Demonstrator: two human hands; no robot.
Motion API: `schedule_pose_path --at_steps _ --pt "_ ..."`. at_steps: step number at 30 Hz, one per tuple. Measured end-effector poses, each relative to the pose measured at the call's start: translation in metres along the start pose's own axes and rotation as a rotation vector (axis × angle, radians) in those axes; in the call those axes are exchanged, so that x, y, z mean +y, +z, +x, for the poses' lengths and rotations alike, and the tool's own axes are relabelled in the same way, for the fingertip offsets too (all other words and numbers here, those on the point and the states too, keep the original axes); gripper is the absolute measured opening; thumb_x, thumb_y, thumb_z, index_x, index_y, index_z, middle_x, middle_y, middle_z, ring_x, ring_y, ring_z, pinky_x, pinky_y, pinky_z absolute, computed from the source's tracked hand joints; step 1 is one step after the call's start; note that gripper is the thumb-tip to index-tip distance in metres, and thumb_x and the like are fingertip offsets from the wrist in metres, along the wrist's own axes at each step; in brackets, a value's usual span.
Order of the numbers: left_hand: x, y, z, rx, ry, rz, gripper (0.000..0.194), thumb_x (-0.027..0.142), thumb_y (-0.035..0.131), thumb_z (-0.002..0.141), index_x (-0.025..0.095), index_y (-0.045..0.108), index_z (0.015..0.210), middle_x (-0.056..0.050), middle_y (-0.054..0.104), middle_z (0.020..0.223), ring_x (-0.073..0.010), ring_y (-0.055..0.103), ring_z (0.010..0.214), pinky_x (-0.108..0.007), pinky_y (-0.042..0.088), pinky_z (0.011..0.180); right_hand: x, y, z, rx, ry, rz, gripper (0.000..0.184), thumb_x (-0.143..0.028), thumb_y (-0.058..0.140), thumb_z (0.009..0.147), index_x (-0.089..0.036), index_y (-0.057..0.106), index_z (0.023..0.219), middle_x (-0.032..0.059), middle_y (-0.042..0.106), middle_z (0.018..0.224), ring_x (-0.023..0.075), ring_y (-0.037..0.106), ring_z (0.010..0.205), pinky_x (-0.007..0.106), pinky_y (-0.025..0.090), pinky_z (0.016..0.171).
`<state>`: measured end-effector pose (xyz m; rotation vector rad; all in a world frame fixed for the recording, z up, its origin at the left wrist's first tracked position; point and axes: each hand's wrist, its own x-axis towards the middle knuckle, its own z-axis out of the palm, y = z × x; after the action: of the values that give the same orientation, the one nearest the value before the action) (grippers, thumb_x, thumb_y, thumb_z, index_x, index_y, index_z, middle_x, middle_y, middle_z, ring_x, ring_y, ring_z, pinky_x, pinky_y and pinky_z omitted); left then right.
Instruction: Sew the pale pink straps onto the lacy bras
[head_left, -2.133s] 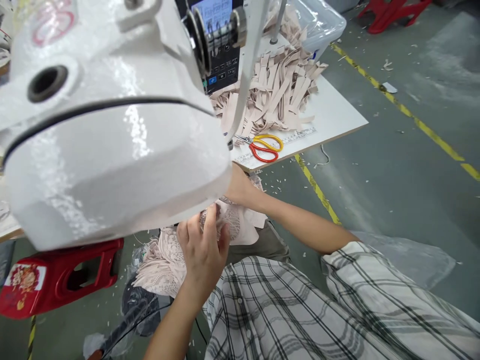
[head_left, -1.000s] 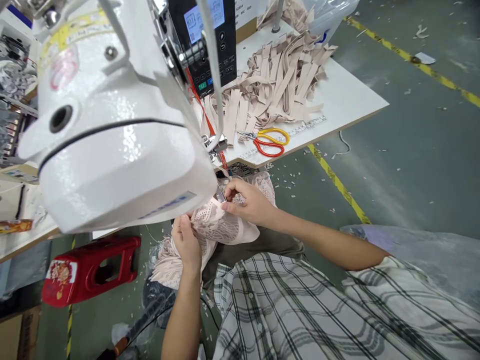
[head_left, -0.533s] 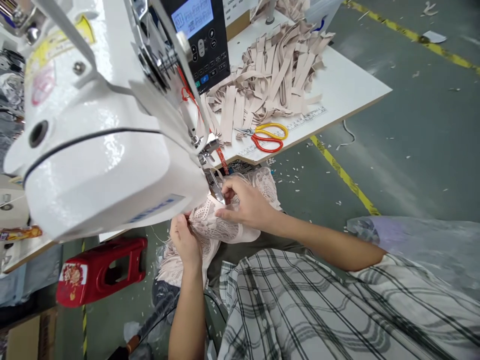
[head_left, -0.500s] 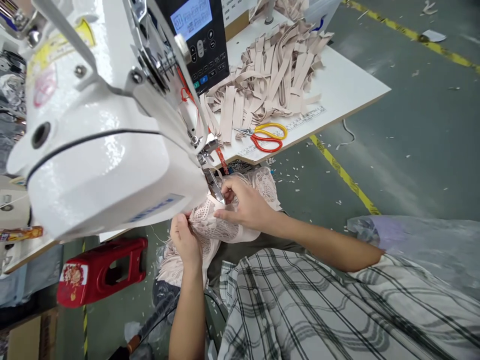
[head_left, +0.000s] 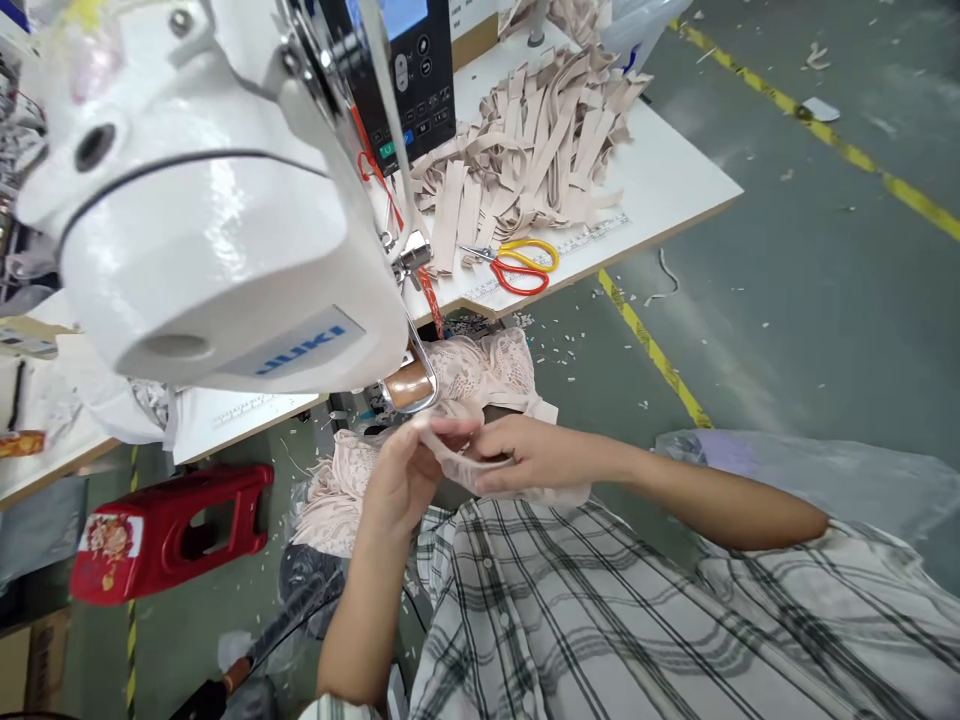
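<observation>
Between my hands, just in front of the sewing machine (head_left: 262, 270), is a pale pink bra (head_left: 457, 465), its sheer fabric edge stretched in a loop. My left hand (head_left: 401, 475) pinches it at the left, close below the machine's narrow arm end (head_left: 411, 385). At the right, my right hand (head_left: 540, 452) has its fingers closed on the same fabric; the fingertips are partly behind it. More pale pink lace bras lie behind my hands (head_left: 487, 365) and in a heap to the left (head_left: 334, 500).
On the white table (head_left: 675, 170) lie a pile of beige fabric strips (head_left: 536, 150) and scissors with red and yellow handles (head_left: 521, 268). The control panel (head_left: 420, 90) stands beside them. A red stool (head_left: 176, 530) lies on the floor at left; a plastic bag (head_left: 825, 480) is at right.
Both hands have drawn the bra away from the machine's needle area toward my body. The lace has turned over, showing its sheer side. The view has shifted slightly.
</observation>
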<state>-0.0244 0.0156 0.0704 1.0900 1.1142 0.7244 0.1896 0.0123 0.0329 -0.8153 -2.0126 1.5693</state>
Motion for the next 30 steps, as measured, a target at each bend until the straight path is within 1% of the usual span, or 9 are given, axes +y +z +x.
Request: schedule_pose_path --at_steps 4,8,13,16,19,21,23,27,30 --pt "0.044 -0.064 -0.024 0.375 0.18 -0.161 0.036 0.049 0.046 0.099 0.029 0.065 0.076 0.002 0.054 0.054 -0.0123 0.051 0.057 -0.036 0.05 0.068 0.036 -0.002 -0.005 0.038 0.037 -0.389 0.041 -0.046 0.038 0.102 -0.019 0.069 0.1 0.0059 0.07 0.088 0.0172 0.06 0.076 0.028 0.038 0.066" --pt "0.068 -0.153 -0.044 0.389 0.348 -0.757 0.017 0.016 0.053 0.096 0.02 0.053 0.078 0.012 0.06 0.061 -0.003 0.052 0.056 -0.021 0.051 0.068 0.053 -0.026 -0.015 -0.008 0.119 -0.466 0.041 -0.041 0.034 0.103 -0.018 0.069 0.106 0.0093 0.071 0.097 0.0199 0.062 0.084 0.031 0.04 0.073" --pt "0.053 -0.227 -0.049 0.474 0.333 -0.756 0.039 0.028 0.021 0.108 0.021 0.047 0.079 0.012 0.058 0.057 -0.0026 0.052 0.048 -0.018 0.049 0.057 0.043 -0.051 -0.034 -0.039 0.275 0.037 0.038 -0.047 0.048 0.096 -0.017 0.07 0.1 0.0074 0.07 0.097 0.0189 0.062 0.087 0.03 0.045 0.076" --pt "0.037 -0.248 -0.043 0.564 0.287 -0.705 0.047 0.03 0.009 0.108 0.02 0.045 0.078 0.013 0.056 0.051 -0.0001 0.047 0.041 -0.013 0.044 0.051 0.048 -0.043 -0.041 0.245 0.379 0.279 0.037 -0.051 0.059 0.089 -0.018 0.068 0.102 0.0054 0.07 0.094 0.0171 0.062 0.081 0.028 0.047 0.07" --pt "0.021 -0.236 -0.035 0.62 0.279 -0.641 0.044 0.025 0.017 0.108 0.018 0.038 0.07 0.014 0.049 0.043 -0.0006 0.04 0.035 -0.012 0.036 0.044 0.061 -0.019 -0.037 0.912 0.352 0.222 0.038 -0.05 0.065 0.084 -0.022 0.058 0.108 0.002 0.066 0.088 0.0141 0.059 0.071 0.025 0.045 0.063" --pt "0.007 -0.205 -0.028 0.601 0.212 -0.599 0.036 0.028 0.038 0.105 0.018 0.043 0.071 0.013 0.04 0.039 -0.003 0.031 0.032 -0.015 0.026 0.038 0.067 -0.001 -0.028 1.196 0.302 0.146 0.034 -0.047 0.066 0.083 -0.023 0.053 0.104 -0.0003 0.063 0.082 0.0128 0.055 0.065 0.025 0.044 0.06" --pt "-0.007 -0.16 -0.018 0.508 0.078 -0.535 0.026 0.029 0.061 0.095 0.017 0.052 0.073 0.012 0.034 0.039 -0.0038 0.026 0.032 -0.018 0.02 0.036 0.064 0.012 -0.015 1.088 0.304 0.081 0.026 -0.043 0.066 0.082 -0.023 0.056 0.095 0.0 0.064 0.079 0.0132 0.056 0.064 0.026 0.044 0.06" --pt "-0.031 -0.066 -0.003 0.292 -0.085 -0.422 0.026 0.032 0.08 0.077 0.014 0.062 0.074 0.009 0.04 0.047 -0.0044 0.033 0.04 -0.018 0.022 0.041 0.037 0.021 0.013 0.423 0.3 0.086 0.023 -0.043 0.062 0.087 -0.021 0.066 0.093 0.0038 0.07 0.088 0.0157 0.062 0.073 0.028 0.047 0.067" --pt "-0.033 -0.024 -0.008 0.219 -0.08 -0.296 0.027 0.037 0.078 0.078 0.015 0.064 0.072 0.009 0.037 0.048 -0.0042 0.027 0.043 -0.02 0.019 0.044 0.011 0.015 0.026 0.294 0.255 0.071 0.032 -0.049 0.055 0.092 -0.021 0.068 0.103 0.0028 0.07 0.085 0.0135 0.058 0.066 0.027 0.043 0.062"
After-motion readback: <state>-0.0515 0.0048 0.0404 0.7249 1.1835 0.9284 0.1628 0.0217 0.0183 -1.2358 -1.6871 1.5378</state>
